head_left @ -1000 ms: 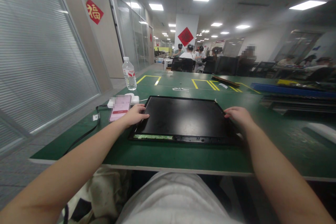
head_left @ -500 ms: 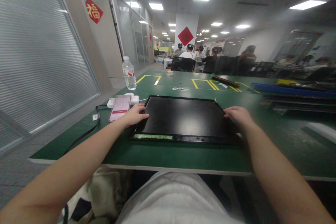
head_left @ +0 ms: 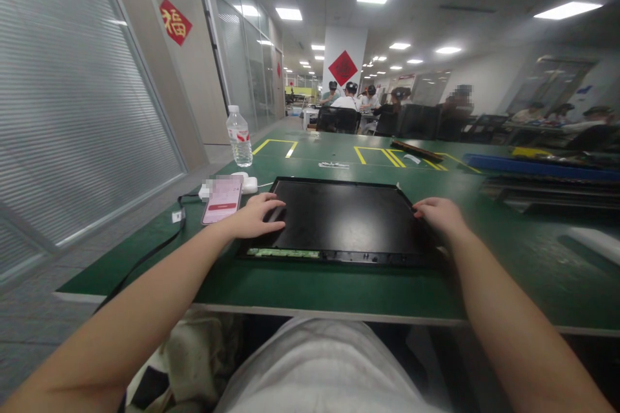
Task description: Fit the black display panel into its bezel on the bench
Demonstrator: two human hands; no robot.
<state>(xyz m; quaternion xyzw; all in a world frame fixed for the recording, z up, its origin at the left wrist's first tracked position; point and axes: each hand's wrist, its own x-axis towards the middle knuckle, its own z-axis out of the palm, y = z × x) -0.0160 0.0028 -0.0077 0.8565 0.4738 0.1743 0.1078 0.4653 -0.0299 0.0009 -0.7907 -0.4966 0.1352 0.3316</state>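
Both hands are on a big black display panel [head_left: 346,219] lying flat on the green table [head_left: 300,284], right in front of the person. The left hand [head_left: 259,216] sits flat on the panel's left edge, fingers spread and resting on top, so that grip is open, nothing pinched. The right hand [head_left: 440,214] is draped over the right edge. It looks like the fingers curl around the frame, but I can't really tell if that grip is closed on it or just resting.

Stuff around: just outside the left hand there's a phone [head_left: 221,199] with a pink screen, with a white charger block [head_left: 248,183] beyond it and a black cable [head_left: 155,246] running off the table edge. Further out past that hand stands a water bottle [head_left: 239,136]. Beyond the right hand are some stacked dark trays [head_left: 547,192].

What I'd worry about: the exposed green circuit strip [head_left: 283,252] along the near edge sits close to the left wrist, so a careless press or drag could scuff it. With only a flat palm on one side, lifting could let the panel tip or slide. And the phone is close enough to get knocked if the panel shifts left.
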